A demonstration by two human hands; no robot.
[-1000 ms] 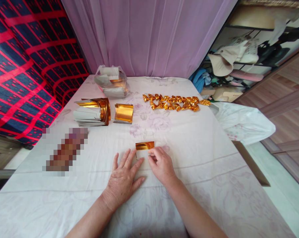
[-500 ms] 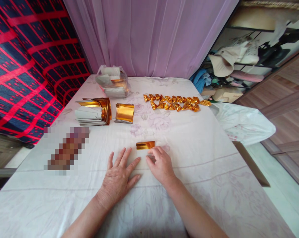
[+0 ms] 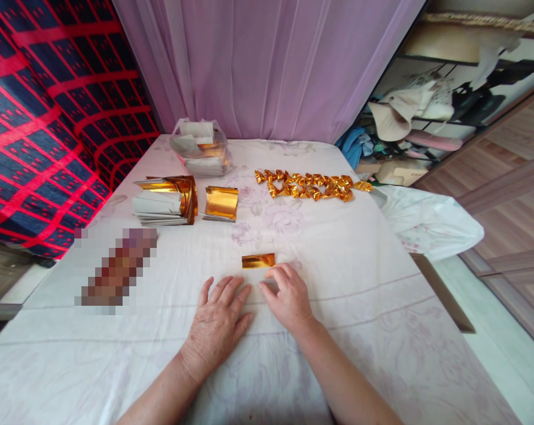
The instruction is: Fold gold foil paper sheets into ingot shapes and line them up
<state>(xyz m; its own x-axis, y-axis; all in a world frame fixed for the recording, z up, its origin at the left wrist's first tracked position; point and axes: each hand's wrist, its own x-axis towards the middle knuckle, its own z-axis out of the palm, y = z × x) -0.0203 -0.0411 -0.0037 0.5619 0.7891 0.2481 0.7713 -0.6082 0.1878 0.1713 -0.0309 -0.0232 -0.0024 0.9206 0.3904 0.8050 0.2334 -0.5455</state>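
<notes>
Left hand (image 3: 220, 316) palm down on cloth (image 3: 360, 248), fingers stretched out, grip loose and free. Right hand (image 3: 289, 295) curled, thumb slightly apart from forefinger; unclear whether fingertips pinch anything. Gold strip (image 3: 258, 261) on cloth just beyond both hands, its right end beside right fingertips. Farther beyond left hand: small stack (image 3: 221, 202), large stack (image 3: 160, 203) to its left, clear bag (image 3: 200, 150) of sheets behind. Well beyond right hand: folded gold pieces (image 3: 315, 192) in two rough rows. Left of left hand: pixelated item (image 3: 119, 268).
</notes>
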